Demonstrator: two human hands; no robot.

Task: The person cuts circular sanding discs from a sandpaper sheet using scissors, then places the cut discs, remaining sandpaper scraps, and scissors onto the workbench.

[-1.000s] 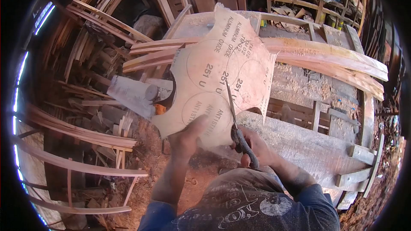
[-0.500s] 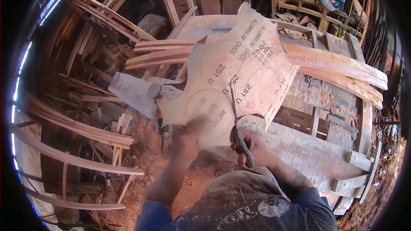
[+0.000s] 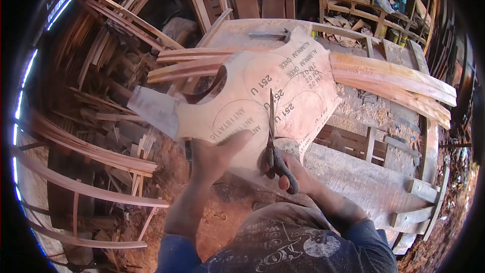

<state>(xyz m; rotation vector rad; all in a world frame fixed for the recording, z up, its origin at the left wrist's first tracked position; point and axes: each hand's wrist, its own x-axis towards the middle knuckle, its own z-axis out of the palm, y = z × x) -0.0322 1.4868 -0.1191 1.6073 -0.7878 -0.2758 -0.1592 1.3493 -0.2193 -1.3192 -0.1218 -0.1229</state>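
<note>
Sheet (image 3: 255,88) lettered "ALUMINUM OXIDE" held up over left part of tabletop (image 3: 353,172). Sheet clamped in left hand (image 3: 217,155), thumb laid on printed face, fingers hidden beneath. Scissors (image 3: 279,164) gripped in right hand (image 3: 297,169), blade seen against sheet; hands held apart. Boards (image 3: 394,73) laid across tabletop beneath sheet, ends jutted past right edge.

Room between forearms (image 3: 189,207), printed sheet (image 3: 255,98) blocking the way forward, scissors (image 3: 275,154) jutting upward, beams (image 3: 391,75) across surface (image 3: 361,179) beyond.
</note>
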